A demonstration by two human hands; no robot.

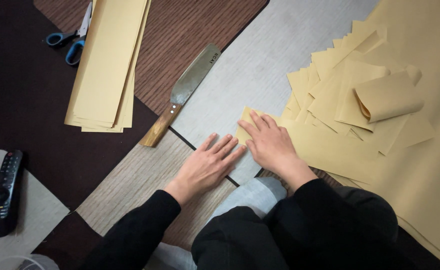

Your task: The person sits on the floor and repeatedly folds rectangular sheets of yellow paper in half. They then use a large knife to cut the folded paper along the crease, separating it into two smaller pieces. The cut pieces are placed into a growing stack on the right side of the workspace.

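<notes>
The right hand (270, 142) lies flat, fingers spread and open, pressing on a yellow paper sheet (325, 147) on the floor. The left hand (207, 165) rests just beside it, also flat and open, palm down on the bare pale floor panel (250, 70), its fingertips touching or nearly touching the sheet's left corner — neither hand grips anything.

Taking that sheet as the landmark: beyond it and to its right sits a loose pile of cut paper pieces (340, 85), one of them a curled piece (387, 97) rolled over on top. To the sheet's left and farther from the person lies a cleaver-like knife (185, 90) with a wooden handle, blade pointing away. Farther left still is a stack of long paper strips (107, 65), with blue-handled scissors (70, 40) just beyond the stack's left edge. Well to the sheet's left, near the person, a black remote control (5, 192) rests on a pale surface.
</notes>
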